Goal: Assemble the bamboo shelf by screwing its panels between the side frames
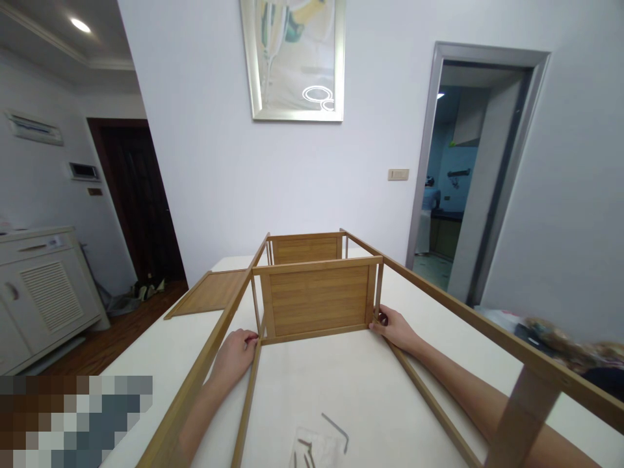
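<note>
Your right hand (397, 330) closes finger and thumb around the lower right corner of the wooden frame (439, 294), while your left hand (234, 357) rests its curled fingertips at the lower left corner; whether they pinch the wood or merely steady it cannot be told. Between your hands, the near panel (319, 296) stands upright across the frame, its four corners meeting the rails or slim uprights. Beyond it, the far panel (307, 249) spans the other end. The frame itself sits on the white table (312, 377), its long rails running back toward you on either side.

By all appearances the main structure is up, with two panels in position, though how tight the joints are does not show. Outside the left rails, the loose panel (209, 292) lies flat, unattached. Nearer you, a hex key (336, 426) sits beside a clear bag (324, 445) with small metal fasteners (305, 442), apparently unused, suggesting that fastening work remains.
</note>
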Tool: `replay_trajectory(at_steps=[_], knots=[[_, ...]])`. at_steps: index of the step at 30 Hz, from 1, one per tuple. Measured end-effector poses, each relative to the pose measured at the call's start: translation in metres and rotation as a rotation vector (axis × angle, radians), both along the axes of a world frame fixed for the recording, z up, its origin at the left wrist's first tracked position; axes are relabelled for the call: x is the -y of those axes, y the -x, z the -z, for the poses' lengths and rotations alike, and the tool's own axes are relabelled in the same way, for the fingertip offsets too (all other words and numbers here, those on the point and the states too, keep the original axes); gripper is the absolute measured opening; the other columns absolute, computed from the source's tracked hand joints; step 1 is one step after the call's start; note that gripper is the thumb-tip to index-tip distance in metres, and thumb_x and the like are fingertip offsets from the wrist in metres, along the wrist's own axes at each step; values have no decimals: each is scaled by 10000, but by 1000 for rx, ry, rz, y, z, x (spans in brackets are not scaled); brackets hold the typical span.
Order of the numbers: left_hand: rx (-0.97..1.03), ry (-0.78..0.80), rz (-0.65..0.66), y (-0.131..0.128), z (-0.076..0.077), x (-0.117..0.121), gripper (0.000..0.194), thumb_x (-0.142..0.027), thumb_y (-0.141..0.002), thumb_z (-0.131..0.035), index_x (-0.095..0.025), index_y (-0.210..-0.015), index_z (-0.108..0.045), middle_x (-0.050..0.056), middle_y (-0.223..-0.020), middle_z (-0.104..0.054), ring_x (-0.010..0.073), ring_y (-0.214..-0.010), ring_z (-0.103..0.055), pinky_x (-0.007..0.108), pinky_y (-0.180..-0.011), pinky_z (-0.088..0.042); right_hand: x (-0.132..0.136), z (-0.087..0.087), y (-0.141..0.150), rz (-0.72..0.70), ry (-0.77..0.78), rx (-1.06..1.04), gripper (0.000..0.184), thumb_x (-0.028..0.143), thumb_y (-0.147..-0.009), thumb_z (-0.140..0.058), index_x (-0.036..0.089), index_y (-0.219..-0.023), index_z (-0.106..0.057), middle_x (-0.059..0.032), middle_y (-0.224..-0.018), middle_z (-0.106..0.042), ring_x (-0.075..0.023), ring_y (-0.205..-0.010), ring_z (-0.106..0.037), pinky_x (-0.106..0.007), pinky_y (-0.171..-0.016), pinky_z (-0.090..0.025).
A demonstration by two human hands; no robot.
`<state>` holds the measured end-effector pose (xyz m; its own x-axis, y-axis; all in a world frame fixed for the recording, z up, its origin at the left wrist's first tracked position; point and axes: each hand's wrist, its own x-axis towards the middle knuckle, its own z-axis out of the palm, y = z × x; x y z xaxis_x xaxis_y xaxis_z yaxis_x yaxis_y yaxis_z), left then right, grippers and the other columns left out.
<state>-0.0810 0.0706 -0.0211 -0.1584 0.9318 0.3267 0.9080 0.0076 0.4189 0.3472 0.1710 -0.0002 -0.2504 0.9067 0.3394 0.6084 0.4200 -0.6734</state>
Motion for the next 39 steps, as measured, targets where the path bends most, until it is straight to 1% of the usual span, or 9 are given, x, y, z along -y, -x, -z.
replay_trajectory(at_steps=[4,9,16,22,26,28,33,39], knots=[[-20,4,7,0,0,0,303,-241,-865,-437,-173,-850,-732,99,-918,-694,242,-943,-605,316,-832,-423,0,0,0,-1,0,0,297,351,-681,-626,190,-931,-621,-10,-769,-629,-196,-744,-568,-299,-695,-433],[-28,4,5,-1,0,0,278,-220,-845,-450,-175,-793,-719,92,-881,-691,236,-912,-603,309,-808,-422,0,-1,0,-9,-3,-3,293,352,-682,-624,184,-921,-627,-16,-783,-631,-195,-748,-564,-298,-694,-433],[-10,-11,-5,0,1,-1,217,-185,-805,-483,-175,-804,-700,78,-883,-698,221,-904,-608,294,-802,-432,1,-1,1,2,-5,-9,281,334,-677,-631,190,-917,-624,-17,-789,-640,-196,-760,-568,-297,-696,-433],[-6,-23,-5,1,2,-1,293,-250,-859,-439,-160,-907,-714,99,-938,-699,239,-943,-602,325,-852,-425,3,-3,1,6,1,-6,278,341,-678,-622,188,-910,-618,-15,-778,-624,-194,-751,-560,-298,-698,-429],[-22,-12,16,2,2,-1,284,-238,-843,-448,-172,-810,-722,101,-895,-696,246,-924,-603,326,-836,-424,4,-4,2,0,5,-9,284,337,-675,-619,188,-916,-622,-13,-780,-622,-190,-740,-556,-297,-693,-430],[-25,-10,17,2,3,-1,266,-219,-827,-457,-175,-792,-716,96,-883,-696,241,-915,-605,320,-827,-426,4,-4,2,2,6,-13,286,333,-670,-622,189,-917,-625,-13,-781,-626,-191,-743,-556,-298,-695,-430],[-21,-10,16,1,3,-1,236,-203,-810,-470,-167,-809,-703,93,-890,-695,231,-915,-605,307,-820,-432,3,-3,2,12,17,-27,288,339,-662,-626,190,-909,-632,-8,-765,-619,-191,-732,-550,-305,-699,-427],[-14,1,18,0,0,1,250,-212,-823,-464,-173,-857,-708,88,-902,-694,227,-915,-607,303,-812,-435,2,-3,0,-4,34,-80,302,331,-646,-638,188,-912,-643,-15,-784,-636,-199,-756,-558,-314,-716,-435]])
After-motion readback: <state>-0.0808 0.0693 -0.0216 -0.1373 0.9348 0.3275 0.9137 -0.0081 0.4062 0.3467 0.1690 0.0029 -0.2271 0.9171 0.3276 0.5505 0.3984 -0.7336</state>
